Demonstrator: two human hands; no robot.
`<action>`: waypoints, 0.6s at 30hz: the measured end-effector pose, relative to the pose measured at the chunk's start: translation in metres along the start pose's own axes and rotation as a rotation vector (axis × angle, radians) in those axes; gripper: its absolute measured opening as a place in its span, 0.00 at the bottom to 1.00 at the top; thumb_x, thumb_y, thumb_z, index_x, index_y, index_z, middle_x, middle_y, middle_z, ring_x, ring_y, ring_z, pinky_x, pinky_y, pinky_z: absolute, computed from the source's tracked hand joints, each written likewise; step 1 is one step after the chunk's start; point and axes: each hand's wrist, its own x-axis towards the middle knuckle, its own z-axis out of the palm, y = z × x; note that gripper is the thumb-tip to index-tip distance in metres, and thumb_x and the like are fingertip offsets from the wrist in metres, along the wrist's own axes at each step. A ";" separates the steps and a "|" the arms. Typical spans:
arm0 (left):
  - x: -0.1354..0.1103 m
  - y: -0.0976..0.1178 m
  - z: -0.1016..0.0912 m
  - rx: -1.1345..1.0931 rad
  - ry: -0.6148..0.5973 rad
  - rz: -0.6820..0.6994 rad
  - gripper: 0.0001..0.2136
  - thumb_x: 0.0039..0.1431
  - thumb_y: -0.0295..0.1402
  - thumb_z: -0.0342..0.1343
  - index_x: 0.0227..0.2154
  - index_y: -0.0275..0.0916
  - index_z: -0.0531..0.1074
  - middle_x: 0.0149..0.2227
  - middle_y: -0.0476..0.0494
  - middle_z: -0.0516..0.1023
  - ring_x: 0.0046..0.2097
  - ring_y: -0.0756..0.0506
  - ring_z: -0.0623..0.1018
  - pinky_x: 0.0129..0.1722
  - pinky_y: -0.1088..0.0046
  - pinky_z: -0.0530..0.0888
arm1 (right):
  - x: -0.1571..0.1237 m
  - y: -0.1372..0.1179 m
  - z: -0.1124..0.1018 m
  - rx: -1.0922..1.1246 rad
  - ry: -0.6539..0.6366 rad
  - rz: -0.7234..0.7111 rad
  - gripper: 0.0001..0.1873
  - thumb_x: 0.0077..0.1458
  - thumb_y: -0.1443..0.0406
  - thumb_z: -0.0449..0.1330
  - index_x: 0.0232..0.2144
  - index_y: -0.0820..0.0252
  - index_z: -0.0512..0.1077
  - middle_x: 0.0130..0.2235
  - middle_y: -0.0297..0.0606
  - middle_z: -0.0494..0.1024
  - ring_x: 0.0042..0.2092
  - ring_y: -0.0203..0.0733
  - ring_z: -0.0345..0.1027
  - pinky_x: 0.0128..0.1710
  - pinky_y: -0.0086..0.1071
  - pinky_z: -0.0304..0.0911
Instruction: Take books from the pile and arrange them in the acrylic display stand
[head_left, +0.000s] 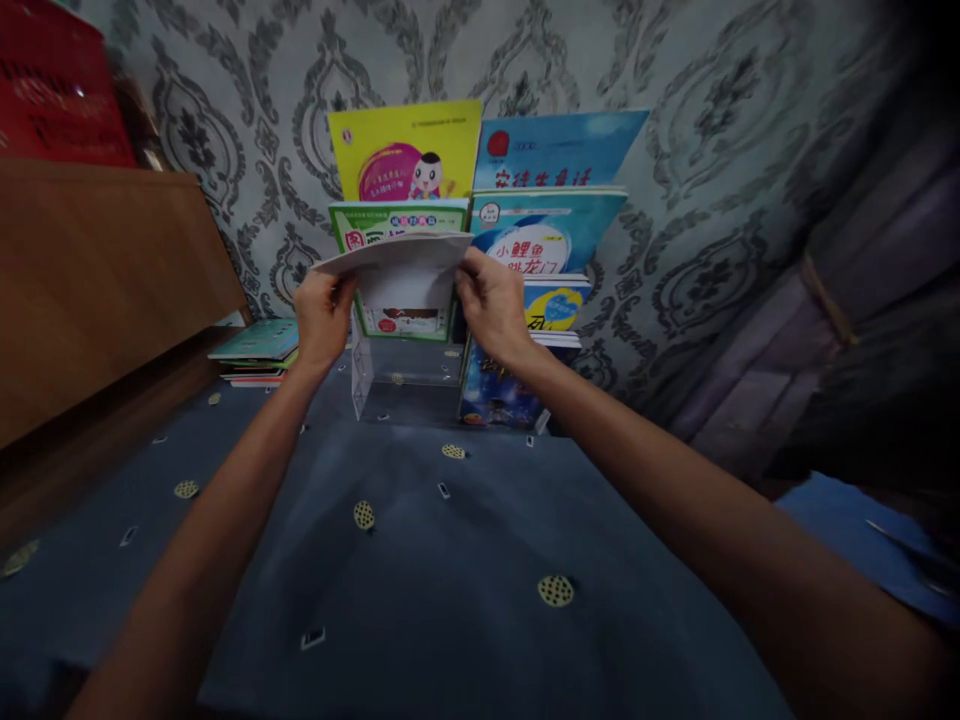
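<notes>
A thin, pale book [409, 262] is tilted in front of the rack, its cover turned from view. My left hand [322, 318] pinches its left edge, and my right hand [493, 305] grips the right edge. Behind it, a green-bordered book [352, 218] and a yellow book [409, 125] stand in the left column of a clear tiered rack [362, 380]. The right column carries a blue book [562, 140], a teal book [592, 215], a book with a yellow patch [559, 305] and a dark blue book [499, 385].
A small stack of books [259, 342] lies left of the rack, beside a wooden cabinet [112, 290] with a red box [60, 90] on top. Dark blue patterned cloth [420, 580] covers the surface. Patterned wallpaper [712, 120] rises behind; a tied curtain [780, 330] hangs at right.
</notes>
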 end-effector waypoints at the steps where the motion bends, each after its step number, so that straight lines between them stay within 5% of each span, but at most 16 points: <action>1: 0.000 -0.002 0.002 -0.007 0.001 -0.006 0.10 0.66 0.37 0.57 0.40 0.37 0.78 0.40 0.45 0.80 0.45 0.44 0.78 0.48 0.64 0.73 | 0.001 0.002 0.001 0.008 -0.003 0.002 0.11 0.65 0.68 0.51 0.37 0.56 0.73 0.34 0.36 0.76 0.40 0.45 0.70 0.48 0.41 0.67; 7: 0.001 -0.011 0.012 -0.062 0.009 -0.047 0.08 0.65 0.37 0.57 0.39 0.38 0.77 0.39 0.45 0.79 0.45 0.44 0.78 0.49 0.64 0.74 | 0.006 0.010 0.008 0.037 -0.006 0.017 0.13 0.65 0.69 0.50 0.43 0.59 0.75 0.38 0.37 0.79 0.44 0.45 0.72 0.52 0.44 0.67; 18: 0.009 -0.018 0.018 0.004 -0.053 -0.019 0.09 0.66 0.39 0.54 0.36 0.39 0.74 0.38 0.44 0.77 0.43 0.44 0.77 0.47 0.66 0.73 | 0.018 0.016 0.012 -0.079 -0.020 0.034 0.16 0.60 0.72 0.49 0.41 0.57 0.75 0.37 0.37 0.82 0.41 0.48 0.74 0.44 0.37 0.67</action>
